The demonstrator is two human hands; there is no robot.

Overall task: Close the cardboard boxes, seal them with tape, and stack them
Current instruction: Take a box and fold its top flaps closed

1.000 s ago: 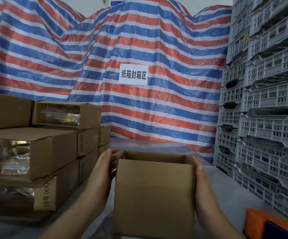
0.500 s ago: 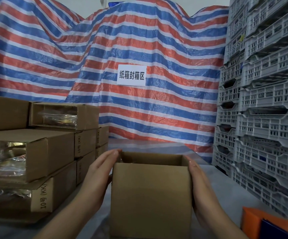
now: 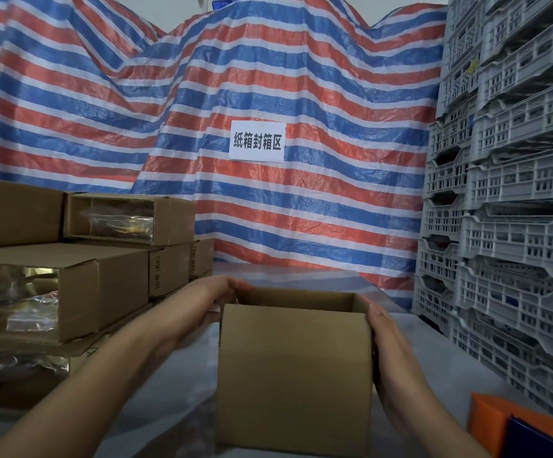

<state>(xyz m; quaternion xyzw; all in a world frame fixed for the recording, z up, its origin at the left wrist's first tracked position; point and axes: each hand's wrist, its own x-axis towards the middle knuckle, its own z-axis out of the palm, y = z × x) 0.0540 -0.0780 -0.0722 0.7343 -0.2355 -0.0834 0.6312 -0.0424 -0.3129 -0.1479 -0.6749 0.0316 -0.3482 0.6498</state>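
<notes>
A brown cardboard box [image 3: 293, 375] stands open-topped on the grey table [image 3: 182, 391] in front of me. My left hand [image 3: 199, 305] holds its left side, fingers curled over the far left top corner. My right hand [image 3: 387, 345] lies flat against the right side, fingers straight up to the top edge. The box's inside is dark and its contents are hidden. A stack of cardboard boxes [image 3: 80, 279] with taped, glossy ends stands at the left.
Grey plastic crates [image 3: 506, 226] are stacked high along the right. A striped blue, red and white tarp [image 3: 268, 94] with a white paper sign [image 3: 257, 141] hangs behind. An orange object [image 3: 506, 421] sits at the bottom right corner.
The box and both hands have shifted slightly right and lower in view. My left hand has slid up to curl over the box's far left top corner.
</notes>
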